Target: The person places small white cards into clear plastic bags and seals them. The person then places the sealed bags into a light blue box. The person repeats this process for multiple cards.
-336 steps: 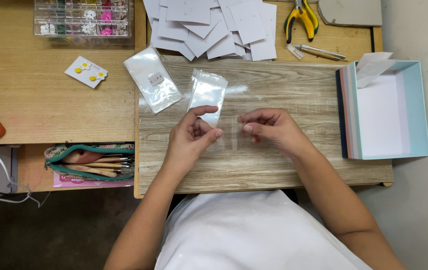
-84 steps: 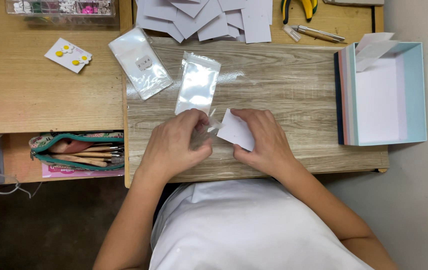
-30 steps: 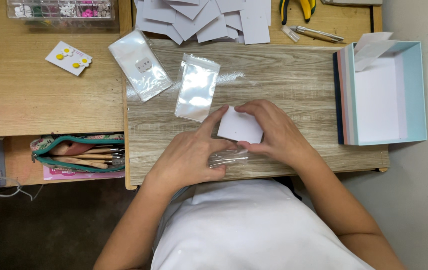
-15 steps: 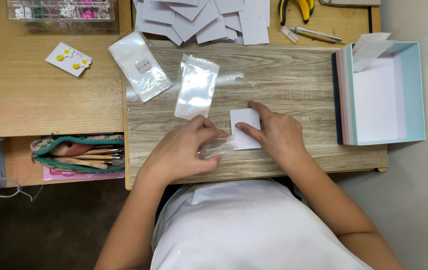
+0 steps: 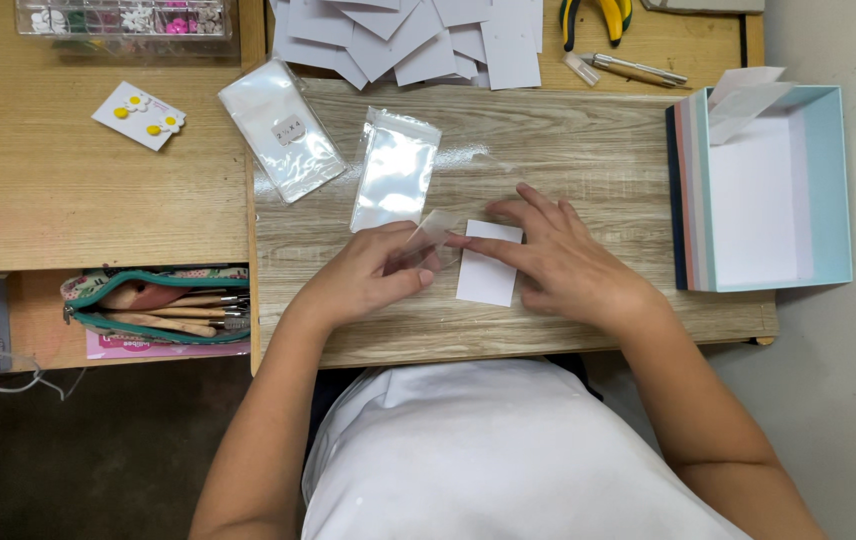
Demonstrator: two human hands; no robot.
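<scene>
A small white card [image 5: 489, 268] lies flat on the grey wood-grain board [image 5: 588, 160]. My right hand [image 5: 563, 262] rests on it with fingers spread, pressing its top and right side. Just left of the card, my left hand [image 5: 368, 275] pinches a small clear plastic sleeve [image 5: 431, 228], lifted a little off the board. A stack of clear plastic bags [image 5: 396, 168] lies right above my left hand.
A second pack of clear bags [image 5: 281, 130] lies at the board's left edge. White cards [image 5: 418, 40] are heaped at the back, with pliers [image 5: 598, 15] and a metal tool [image 5: 633, 68]. An open pale-blue box [image 5: 768, 190] stands at right; a pencil case [image 5: 153, 308], an earring card [image 5: 138, 115] and a bead organiser [image 5: 123, 18] at left.
The white card went from being held up in both hands to lying flat on the board under my right hand. My left hand has picked the clear sleeve up beside it.
</scene>
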